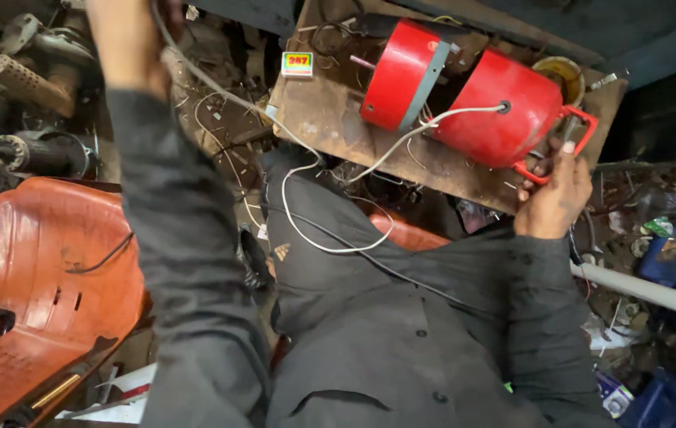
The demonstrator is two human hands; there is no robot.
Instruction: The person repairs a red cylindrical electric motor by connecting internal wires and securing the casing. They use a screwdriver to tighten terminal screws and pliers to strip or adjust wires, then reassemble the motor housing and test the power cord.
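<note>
Left arm's stretched way up and forward in a dark sleeve, left hand (128, 40) raised near the top edge, fingers cut off so can't tell its grip. Right arm's bent and reaching out, right hand (553, 194) with fingers curled closed, thumb up.

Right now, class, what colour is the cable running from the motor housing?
White: the cable leaves the red motor housing, clearest in the head view.
</note>
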